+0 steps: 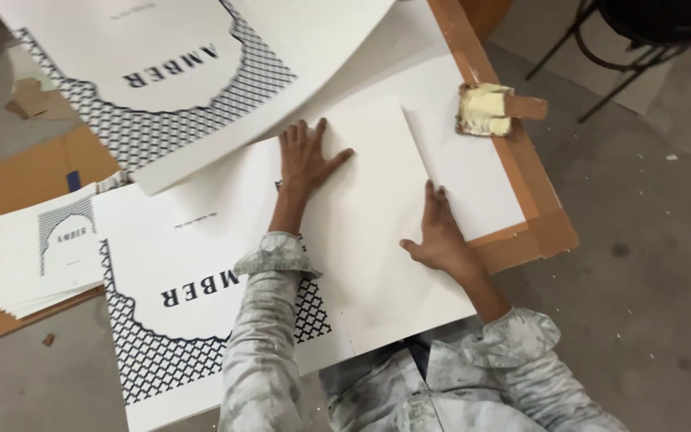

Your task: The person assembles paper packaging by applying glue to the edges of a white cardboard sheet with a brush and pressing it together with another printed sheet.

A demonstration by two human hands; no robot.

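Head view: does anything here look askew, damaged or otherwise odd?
One thing: the large printed sheet at the top curls up off the table instead of lying flat. The yellowish pad sits on the board's brown taped edge. Both hands, left and right, press flat on the blank white panel.

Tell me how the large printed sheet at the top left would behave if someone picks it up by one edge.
The large printed sheet would probably flex rather than stay flat: its free edge already curves upward above the table. It looks thin and light for its area, so it may sag or crease if held by one corner. Its smooth surface suggests it could slide over the white sheet under both hands.
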